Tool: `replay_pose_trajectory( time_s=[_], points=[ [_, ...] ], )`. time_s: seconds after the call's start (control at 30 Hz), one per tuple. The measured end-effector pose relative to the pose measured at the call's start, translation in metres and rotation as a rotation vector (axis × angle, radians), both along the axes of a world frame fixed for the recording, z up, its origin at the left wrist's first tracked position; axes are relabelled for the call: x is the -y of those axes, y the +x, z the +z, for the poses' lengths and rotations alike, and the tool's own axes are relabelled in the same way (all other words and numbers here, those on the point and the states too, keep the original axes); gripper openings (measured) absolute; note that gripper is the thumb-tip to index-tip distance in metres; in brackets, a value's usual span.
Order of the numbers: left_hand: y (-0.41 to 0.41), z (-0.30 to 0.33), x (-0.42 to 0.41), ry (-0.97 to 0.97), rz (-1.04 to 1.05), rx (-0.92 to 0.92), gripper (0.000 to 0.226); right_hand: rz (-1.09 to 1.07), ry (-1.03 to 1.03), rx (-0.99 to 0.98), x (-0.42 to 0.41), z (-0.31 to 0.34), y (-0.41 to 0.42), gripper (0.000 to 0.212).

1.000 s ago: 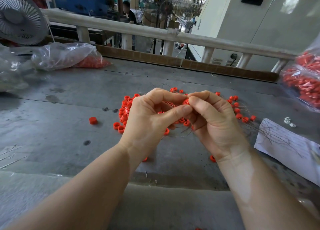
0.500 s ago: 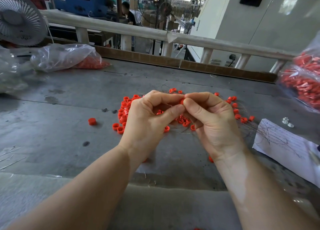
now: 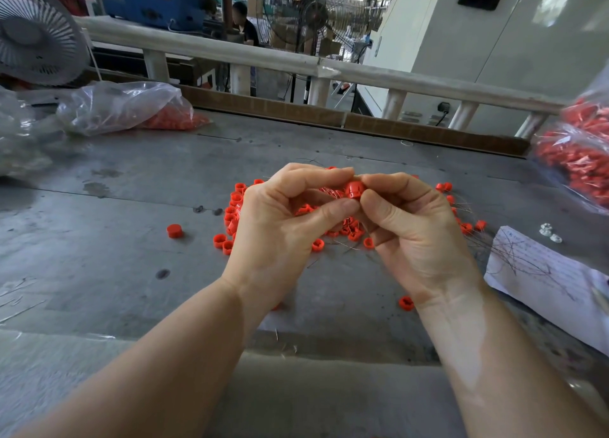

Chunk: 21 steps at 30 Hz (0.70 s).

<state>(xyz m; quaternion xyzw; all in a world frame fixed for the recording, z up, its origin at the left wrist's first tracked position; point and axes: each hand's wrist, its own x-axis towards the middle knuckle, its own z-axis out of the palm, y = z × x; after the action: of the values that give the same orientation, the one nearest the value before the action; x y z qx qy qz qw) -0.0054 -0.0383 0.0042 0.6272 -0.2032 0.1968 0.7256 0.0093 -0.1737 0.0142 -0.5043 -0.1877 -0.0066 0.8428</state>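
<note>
Handwritten lines on the sheet of paper at right, too faint to read; no brand or label legible elsewhere. Red cap pinched at centre, raised above the grey table, over the scattered pile of caps. Short and stubby, with the long axis seemingly running left to right between the two hands, though not certain; open end not discernible. Left hand curled, thumb and forefinger gripping the cap's left side; right hand curled likewise, thumb and forefinger gripping its right side. Thin wires strewn across the paper's near edge and among the caps. Single cap lying apart, left of the pile. Clear bag with red pieces at far left, near a fan; second bag of red pieces at the right edge.
</note>
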Motion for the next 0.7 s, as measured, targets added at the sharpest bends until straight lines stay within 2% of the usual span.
replay_pose_trajectory(
  time_s=[0.5, 0.7],
  points=[
    [-0.0021, 0.0001, 0.0004, 0.008, -0.004, -0.027, 0.026, 0.064, 0.03, 0.004, -0.0007, -0.0026, 0.0003, 0.014],
    [-0.0007, -0.0029, 0.0027, -0.068, -0.032, -0.104, 0.023, 0.08, 0.046, -0.024, -0.0043, -0.0056, 0.0021, 0.014]
  ],
)
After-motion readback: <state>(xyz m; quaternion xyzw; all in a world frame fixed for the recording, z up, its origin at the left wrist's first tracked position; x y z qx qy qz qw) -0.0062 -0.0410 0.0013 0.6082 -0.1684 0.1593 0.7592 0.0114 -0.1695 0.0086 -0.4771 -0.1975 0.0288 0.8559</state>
